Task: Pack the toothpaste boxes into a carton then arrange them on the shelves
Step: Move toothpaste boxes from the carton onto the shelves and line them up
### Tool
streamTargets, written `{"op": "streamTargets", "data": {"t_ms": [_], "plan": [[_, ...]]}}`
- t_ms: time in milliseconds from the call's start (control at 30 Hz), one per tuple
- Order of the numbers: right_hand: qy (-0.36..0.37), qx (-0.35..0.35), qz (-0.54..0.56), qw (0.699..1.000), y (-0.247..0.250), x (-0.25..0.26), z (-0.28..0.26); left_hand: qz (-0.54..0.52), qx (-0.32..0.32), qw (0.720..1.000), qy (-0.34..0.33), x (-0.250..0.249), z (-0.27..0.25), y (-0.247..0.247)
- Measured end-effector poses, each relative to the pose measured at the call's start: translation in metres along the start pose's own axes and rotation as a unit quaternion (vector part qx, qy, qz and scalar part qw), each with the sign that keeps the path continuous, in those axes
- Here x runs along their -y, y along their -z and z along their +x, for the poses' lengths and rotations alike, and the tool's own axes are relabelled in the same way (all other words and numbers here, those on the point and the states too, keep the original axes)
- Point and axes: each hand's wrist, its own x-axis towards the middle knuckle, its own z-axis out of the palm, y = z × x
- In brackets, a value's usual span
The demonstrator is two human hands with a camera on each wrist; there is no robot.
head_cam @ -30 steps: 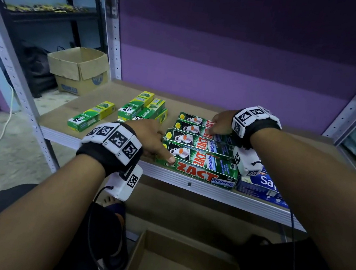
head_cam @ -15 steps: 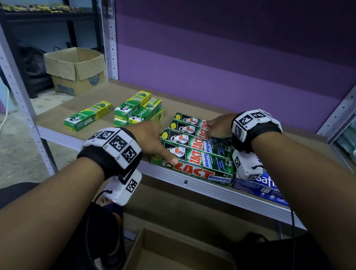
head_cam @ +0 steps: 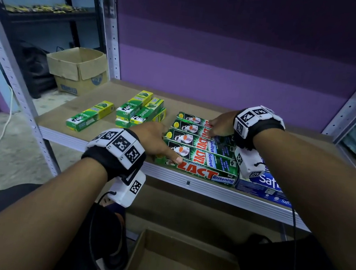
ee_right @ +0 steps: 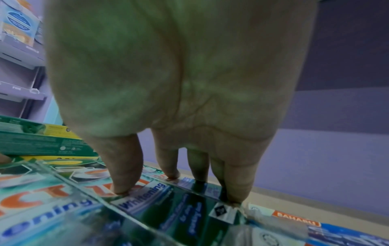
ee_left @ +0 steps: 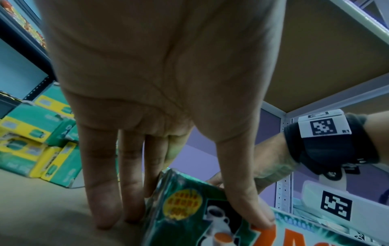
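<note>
So I'm kneeling in front of the shelf, which runs across the middle of the head view, and honestly the job looks like it's barely started. The carton at the bottom centre of the frame is open and, as far as I can see into it, has nothing in it. There's another cardboard box on the floor at upper left, can't see inside that one.

Everything is still on the board. The Zact boxes sit as a green bundle in the centre, near the front edge, looks like they're wrapped in clear film. My left hand is at the bundle's left end, fingers straight down against the side and thumb pressing flat on top, not really curled around it. My right hand is on the far right part, fingertips pushing down on the top face, nothing pinched.

Left of centre are the smaller Darlie boxes, one of them lying off alone. Blue Safi boxes peek out at right, under my wrist.

So: nothing packed, shelving step not begun. My guess is I'm about to lift the whole bundle down.
</note>
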Motion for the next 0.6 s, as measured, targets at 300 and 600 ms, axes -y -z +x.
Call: {"op": "streamTargets", "data": {"t_ms": [300, 600], "plan": [[0.011, -0.014, -0.007, 1.000, -0.0047, -0.0043, 0.0029, 0.000, -0.007, 1.000, -0.008, 0.0019, -0.0029, -0.0016], [-0.010, -0.052, 0.056, 0.997, -0.0075, -0.0052, 0.0011, 0.006, -0.014, 1.000, -0.018, 0.0041, -0.0035, -0.0027]]}}
